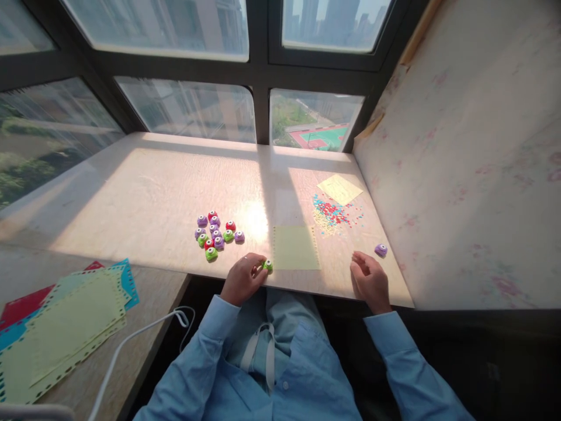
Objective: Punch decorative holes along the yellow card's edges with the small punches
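My left hand (244, 278) is at the table's front edge, its thumb and fingertips closed on a small green craft punch (267, 265). Right beside that punch lies a pale yellow-green sheet of paper (297, 248), with small punched holes along its left and right edges. My right hand (371, 280) rests on the table to the right of the sheet, fingers loosely bent and nothing seen in them. A purple craft punch (381, 250) stands just beyond it, apart from the fingers.
Several purple, green and red craft punches (214, 228) cluster left of the sheet. Red, blue and yellow paper bits (332, 214) lie beside a yellow paper piece (340, 189). Punched coloured sheets (79, 321) and a white cable (127, 342) are at left. A wall (464, 175) bounds the right.
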Tool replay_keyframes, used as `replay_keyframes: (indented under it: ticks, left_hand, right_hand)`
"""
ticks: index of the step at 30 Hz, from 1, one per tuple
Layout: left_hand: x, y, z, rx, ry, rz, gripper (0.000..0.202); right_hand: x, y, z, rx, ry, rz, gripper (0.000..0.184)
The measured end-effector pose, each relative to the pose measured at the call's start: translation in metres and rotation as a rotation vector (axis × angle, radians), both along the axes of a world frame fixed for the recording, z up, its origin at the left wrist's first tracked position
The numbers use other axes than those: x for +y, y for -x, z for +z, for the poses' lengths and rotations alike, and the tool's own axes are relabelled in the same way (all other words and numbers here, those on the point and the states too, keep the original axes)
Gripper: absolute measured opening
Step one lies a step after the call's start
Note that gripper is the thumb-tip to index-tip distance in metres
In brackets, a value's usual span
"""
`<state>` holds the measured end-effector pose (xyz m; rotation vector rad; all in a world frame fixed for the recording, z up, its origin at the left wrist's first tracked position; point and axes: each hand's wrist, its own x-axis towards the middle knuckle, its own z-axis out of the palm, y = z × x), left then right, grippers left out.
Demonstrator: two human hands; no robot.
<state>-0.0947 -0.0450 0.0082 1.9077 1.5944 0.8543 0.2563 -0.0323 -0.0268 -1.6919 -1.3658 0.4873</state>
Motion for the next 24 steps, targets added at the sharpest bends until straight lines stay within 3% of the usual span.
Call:
replay_keyframes:
  ticks: [5, 8, 17, 24]
  left_hand:
    - [0.009, -0.007, -0.009, 0.008, -0.096, -0.041, 0.027]
    - [0.013, -0.012, -0.016, 0.099, -0.161, -0.039, 0.030]
    - [0.010, -0.020, -0.021, 0.222, -0.195, 0.008, 0.027]
    - [0.012, -0.019, -0.022, 0.229, -0.188, -0.001, 0.027]
  right_hand:
    - [-0.023, 0.058, 0.010, 0.589, 0.185, 0.186, 0.062]
    - [-0.023, 0.079, 0.021, 0.731, 0.273, 0.175, 0.067]
    - [-0.017, 0.091, 0.049, 1.091, 0.362, 0.109, 0.045]
    - [-0.007, 0.090, 0.053, 1.265, 0.452, 0.087, 0.037]
